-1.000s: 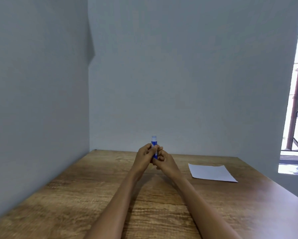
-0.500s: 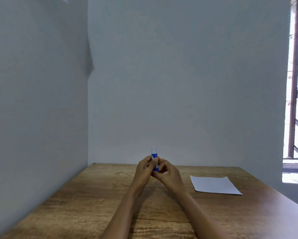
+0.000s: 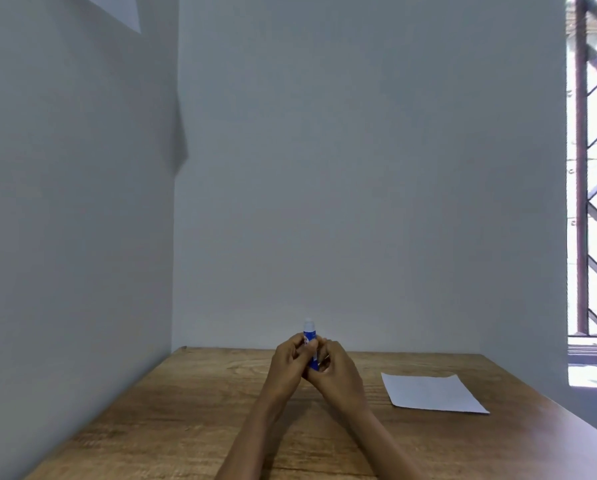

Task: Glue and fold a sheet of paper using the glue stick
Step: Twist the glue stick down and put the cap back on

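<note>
A blue glue stick (image 3: 309,337) with a white top stands upright between both hands above the wooden table (image 3: 186,410). My left hand (image 3: 288,363) curls its fingers round the stick's upper body. My right hand (image 3: 338,374) grips the lower part, which it hides. A white sheet of paper (image 3: 430,393) lies flat on the table, to the right of my hands and apart from them.
Grey walls close the table's left side and far edge. A barred window (image 3: 593,202) stands at the right, past the table's right edge. A pale sheet (image 3: 117,6) hangs on the left wall at the top.
The view has tilted upward, so hands, table and paper sit lower in the frame. Both hands keep their hold on the glue stick, with only small finger shifts.
</note>
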Tool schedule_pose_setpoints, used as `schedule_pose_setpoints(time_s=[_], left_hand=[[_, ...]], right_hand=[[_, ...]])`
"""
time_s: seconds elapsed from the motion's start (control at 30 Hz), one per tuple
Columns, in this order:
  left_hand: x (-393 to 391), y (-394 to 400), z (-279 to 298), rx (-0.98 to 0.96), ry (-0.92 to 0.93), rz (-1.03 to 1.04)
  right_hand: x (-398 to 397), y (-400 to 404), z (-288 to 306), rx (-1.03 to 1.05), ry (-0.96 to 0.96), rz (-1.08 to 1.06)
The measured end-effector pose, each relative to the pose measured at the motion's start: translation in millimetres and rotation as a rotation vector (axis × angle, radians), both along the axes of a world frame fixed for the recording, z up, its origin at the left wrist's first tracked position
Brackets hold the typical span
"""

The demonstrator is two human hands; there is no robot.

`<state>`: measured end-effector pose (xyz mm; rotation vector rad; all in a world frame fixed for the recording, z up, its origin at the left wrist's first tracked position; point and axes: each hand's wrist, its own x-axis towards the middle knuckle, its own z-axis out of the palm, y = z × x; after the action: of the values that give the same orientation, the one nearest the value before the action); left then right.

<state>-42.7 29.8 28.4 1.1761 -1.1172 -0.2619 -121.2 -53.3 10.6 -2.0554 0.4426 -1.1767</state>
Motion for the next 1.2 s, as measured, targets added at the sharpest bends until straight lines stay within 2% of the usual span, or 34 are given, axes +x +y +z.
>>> schedule_pose_setpoints(time_s=[0.13,0.33,0.47,0.57,0.63,0.73,0.87,1.07,1.2], left_hand=[[-1.6,-0.2,2.1,-0.023,0.043,-0.020],[4.7,3.8,1.6,-0.013,0.059,0.015],[5.1,4.7,2.6,-0.032,0.059,0.021],[0.8,1.9,1.7,-0.018,0.043,-0.008],[-1.5,0.7,0.8,-0.003,0.025,-0.014],[-0.5,1.4,1.0,-0.015,0.057,-0.024],[5.9,4.2,0.6,-0.019,0.048,0.014],[2.0,1.5,1.1,-0.019,0.029,-0.007],[-3.8,-0.8,-1.2,0.009,-0.029,-0.025]], right_hand=[[-0.7,3.7,0.3,0.067,-0.067,0.154],[-4.3,3.8,0.6,0.172,0.118,0.370],[-4.1,0.6,8.2,0.033,0.090,0.185],[-3.9,-1.7,5.6,0.033,0.056,0.055],[-3.6,-1.6,2.1,0.058,0.043,0.065],[-1.8,0.2,-0.1,0.083,0.032,0.215],[-2.4,4.1,-1.6,0.137,0.120,0.346],[-4.9,-3.3,3.8,0.014,0.033,0.128],[-4.9,-6.9,-2.0,0.070,-0.034,0.157]])
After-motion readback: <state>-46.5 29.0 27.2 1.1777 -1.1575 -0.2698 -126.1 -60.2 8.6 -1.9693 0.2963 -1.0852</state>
